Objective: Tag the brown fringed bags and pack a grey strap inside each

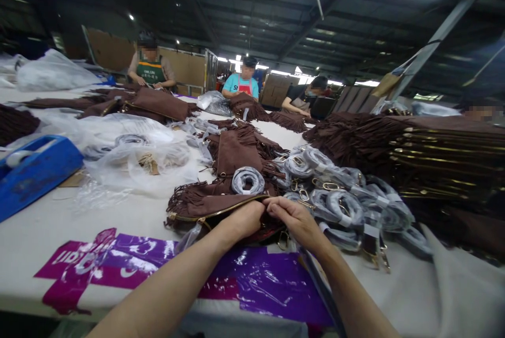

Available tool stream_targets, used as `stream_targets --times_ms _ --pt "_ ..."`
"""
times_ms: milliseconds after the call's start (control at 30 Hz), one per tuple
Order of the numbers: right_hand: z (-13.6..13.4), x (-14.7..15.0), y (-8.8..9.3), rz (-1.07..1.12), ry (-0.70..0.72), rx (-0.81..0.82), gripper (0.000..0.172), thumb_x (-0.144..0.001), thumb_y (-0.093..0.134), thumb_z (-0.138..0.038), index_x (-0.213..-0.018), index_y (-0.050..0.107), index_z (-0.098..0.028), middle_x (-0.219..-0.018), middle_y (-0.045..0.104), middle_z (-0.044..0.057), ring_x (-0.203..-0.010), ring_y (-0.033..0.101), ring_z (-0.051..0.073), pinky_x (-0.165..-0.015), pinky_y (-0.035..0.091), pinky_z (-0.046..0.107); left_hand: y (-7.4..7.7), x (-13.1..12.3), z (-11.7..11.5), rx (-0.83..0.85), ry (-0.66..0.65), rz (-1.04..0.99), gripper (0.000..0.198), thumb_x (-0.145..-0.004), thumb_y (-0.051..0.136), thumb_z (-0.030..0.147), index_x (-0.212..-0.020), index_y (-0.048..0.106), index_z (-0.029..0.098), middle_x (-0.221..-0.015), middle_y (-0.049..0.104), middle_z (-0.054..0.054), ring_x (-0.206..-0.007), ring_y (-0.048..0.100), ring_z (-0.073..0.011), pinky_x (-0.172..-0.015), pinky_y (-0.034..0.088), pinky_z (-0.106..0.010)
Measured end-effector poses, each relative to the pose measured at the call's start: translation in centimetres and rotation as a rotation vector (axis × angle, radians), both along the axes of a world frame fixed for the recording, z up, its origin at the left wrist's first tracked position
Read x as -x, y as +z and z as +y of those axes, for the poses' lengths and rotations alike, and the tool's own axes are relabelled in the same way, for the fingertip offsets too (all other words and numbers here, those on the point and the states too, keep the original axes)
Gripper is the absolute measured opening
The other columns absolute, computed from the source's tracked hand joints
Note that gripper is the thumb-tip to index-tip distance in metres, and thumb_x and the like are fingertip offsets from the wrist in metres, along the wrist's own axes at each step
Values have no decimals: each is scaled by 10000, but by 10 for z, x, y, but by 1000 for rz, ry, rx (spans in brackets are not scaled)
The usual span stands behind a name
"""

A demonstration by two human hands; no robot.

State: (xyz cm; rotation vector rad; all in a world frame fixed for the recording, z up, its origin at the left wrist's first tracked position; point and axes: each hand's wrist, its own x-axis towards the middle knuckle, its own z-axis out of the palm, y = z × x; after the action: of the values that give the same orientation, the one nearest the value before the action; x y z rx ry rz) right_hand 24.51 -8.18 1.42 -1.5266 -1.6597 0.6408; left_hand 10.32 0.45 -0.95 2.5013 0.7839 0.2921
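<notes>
A brown suede fringed bag (209, 204) with a gold zipper lies on the white table (47, 222) right before me. My left hand (242, 219) is closed on the bag's top edge by the zipper. My right hand (294, 219) pinches the same edge just beside it, fingers curled. A wrapped coil of strap (248, 180) rests on the bag behind my hands. Under my forearms lies a purple printed plastic bag (252, 277).
Several wrapped straps (343, 196) are heaped to the right, beside a tall stack of brown bags (434, 154). A blue tape dispenser (35, 170) and clear plastic bags (134, 154) lie left. Three other people work at the table's far end.
</notes>
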Motion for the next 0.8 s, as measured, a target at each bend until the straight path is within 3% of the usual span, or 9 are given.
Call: stream_targets --times_ms 100,167,233,433,800 --pt "-15 8 -2 -412 -61 -24 262 -933 416 -310 -799 618 -212 -784 638 28 -772 584 179 -716 391 281 -3 4 3 116 30 -97 280 -823 474 56 -986 690 124 -1000 716 -107 -915 653 -229 -826 493 -295" --pt "-24 15 -6 -710 -120 59 262 -938 419 -252 -785 628 -211 -783 664 29 -774 613 174 -673 369 268 -6 5 5 168 64 -128 264 -813 475 56 -946 695 117 -984 720 -102 -906 651 -226 -816 491 -287" --pt "-30 23 -8 -875 -186 159 248 -930 444 -212 -778 639 -208 -799 698 35 -771 641 173 -626 339 267 -8 6 5 173 89 -130 271 -803 466 49 -928 699 110 -965 722 -104 -896 649 -230 -814 488 -290" --pt "-27 40 -8 -957 -335 220 242 -917 455 -197 -811 672 -203 -834 741 71 -758 682 197 -564 289 281 -8 9 2 197 115 -143 293 -802 457 56 -956 701 105 -971 720 -110 -899 648 -241 -823 485 -302" --pt "-16 51 -12 -1017 -383 269 252 -920 431 -200 -844 671 -184 -851 738 106 -775 705 244 -563 343 288 -19 7 7 225 58 -206 316 -772 447 45 -957 696 108 -961 723 -90 -870 649 -215 -802 487 -283"
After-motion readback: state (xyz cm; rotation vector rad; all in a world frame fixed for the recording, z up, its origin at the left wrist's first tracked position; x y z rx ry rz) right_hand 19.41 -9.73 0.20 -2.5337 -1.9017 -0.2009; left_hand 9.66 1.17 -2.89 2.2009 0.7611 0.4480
